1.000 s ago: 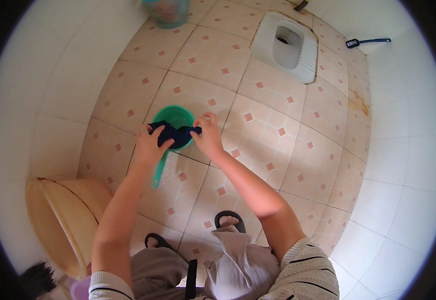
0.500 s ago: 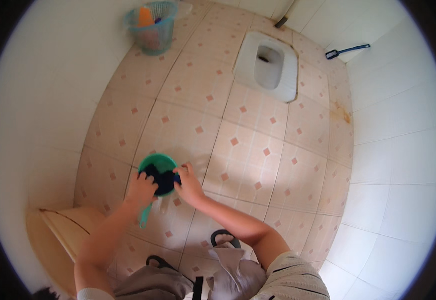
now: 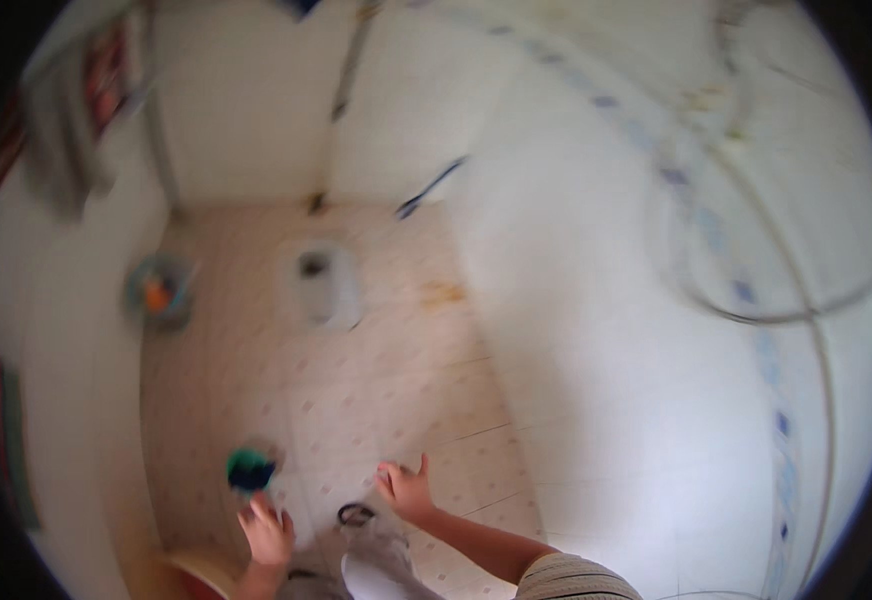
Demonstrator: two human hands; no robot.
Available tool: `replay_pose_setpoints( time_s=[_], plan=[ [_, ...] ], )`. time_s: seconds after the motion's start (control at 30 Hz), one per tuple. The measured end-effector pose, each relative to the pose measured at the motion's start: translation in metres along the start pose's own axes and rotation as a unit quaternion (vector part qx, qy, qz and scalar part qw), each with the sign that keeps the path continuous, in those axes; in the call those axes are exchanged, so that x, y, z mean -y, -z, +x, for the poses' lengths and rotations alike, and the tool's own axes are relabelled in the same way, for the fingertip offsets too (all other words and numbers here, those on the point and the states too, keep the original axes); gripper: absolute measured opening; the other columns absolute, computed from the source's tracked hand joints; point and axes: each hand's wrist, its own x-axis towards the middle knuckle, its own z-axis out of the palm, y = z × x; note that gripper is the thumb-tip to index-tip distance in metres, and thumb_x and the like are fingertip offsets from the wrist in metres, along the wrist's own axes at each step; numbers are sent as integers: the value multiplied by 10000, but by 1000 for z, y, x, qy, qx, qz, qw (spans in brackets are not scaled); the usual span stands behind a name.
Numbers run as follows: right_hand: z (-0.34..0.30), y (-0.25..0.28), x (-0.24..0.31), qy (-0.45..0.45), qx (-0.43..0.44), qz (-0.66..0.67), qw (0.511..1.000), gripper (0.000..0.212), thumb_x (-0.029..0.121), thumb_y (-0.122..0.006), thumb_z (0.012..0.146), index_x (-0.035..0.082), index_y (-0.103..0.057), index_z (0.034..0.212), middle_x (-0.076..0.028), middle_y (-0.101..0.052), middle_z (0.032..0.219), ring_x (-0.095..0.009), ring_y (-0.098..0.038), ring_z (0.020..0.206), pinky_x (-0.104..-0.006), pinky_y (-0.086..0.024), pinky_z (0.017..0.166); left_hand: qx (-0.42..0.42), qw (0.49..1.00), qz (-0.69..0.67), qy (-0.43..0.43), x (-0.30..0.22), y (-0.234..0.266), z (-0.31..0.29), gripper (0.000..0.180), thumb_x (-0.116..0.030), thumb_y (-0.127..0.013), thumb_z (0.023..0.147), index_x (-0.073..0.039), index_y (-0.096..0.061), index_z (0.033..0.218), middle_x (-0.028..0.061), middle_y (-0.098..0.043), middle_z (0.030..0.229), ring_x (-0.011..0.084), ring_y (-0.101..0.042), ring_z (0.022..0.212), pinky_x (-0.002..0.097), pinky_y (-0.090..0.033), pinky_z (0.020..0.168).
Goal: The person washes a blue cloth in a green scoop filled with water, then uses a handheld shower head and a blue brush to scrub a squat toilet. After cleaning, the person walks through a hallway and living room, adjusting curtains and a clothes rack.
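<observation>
A green plastic dipper (image 3: 235, 463) stands on the tiled floor at lower left, blurred by motion. Dark wet-looking cloth (image 3: 253, 477) bunches inside it and reaches its right rim. Just below the dipper is my left hand (image 3: 269, 535), fingers apart and pointing towards it; nothing shows in its grasp. The dipper's handle cannot be made out. Further right, my right hand (image 3: 408, 492) is raised away from the dipper, open, with one finger stretched up and nothing visible in it.
A squat toilet (image 3: 341, 290) is set in the floor ahead. Left of it stands a blue basket (image 3: 181, 315) with an orange item inside. A blue-handled brush (image 3: 431, 190) leans on the far wall. A hose (image 3: 731, 318) loops along the right wall. Cloths (image 3: 66, 150) hang at upper left.
My right hand has left the dark cloth and moved to the right. My left hand has drawn back below the dipper. The view has swung up and right, showing more wall.
</observation>
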Motion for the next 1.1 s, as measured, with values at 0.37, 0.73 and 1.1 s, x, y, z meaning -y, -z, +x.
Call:
replay_pose_setpoints(
  time_s=[0.37,0.73,1.1],
  plan=[
    [-124,611,-54,-112,-220,-123,961,201,22,-537,807,40,-537,1007,-144,-486,1156,-354,-411,1158,-468,-297,1018,111,943,-35,-310,-398,221,73,638,-243,-737,641,-126,-445,1197,161,-283,1381,406,-215,1305,691,-55,1018],
    [-147,1186,-86,48,-619,-480,620,359,175,-580,859,73,-525,1199,-167,-579,1112,-368,-522,1048,-441,-425,872,105,897,-260,-341,-709,226,102,723,-116,-680,739,-142,-298,1352,153,-256,1419,259,-623,917,598,-288,999],
    [-65,1399,-77,11,-667,-418,617,582,561,-442,878,104,-560,1219,-206,-625,1081,-361,-576,1051,-437,-451,870,25,904,-260,-340,-817,251,126,570,-160,-663,790,-148,-392,1291,152,-248,1398,322,-490,1118,581,-316,989]
  ],
)
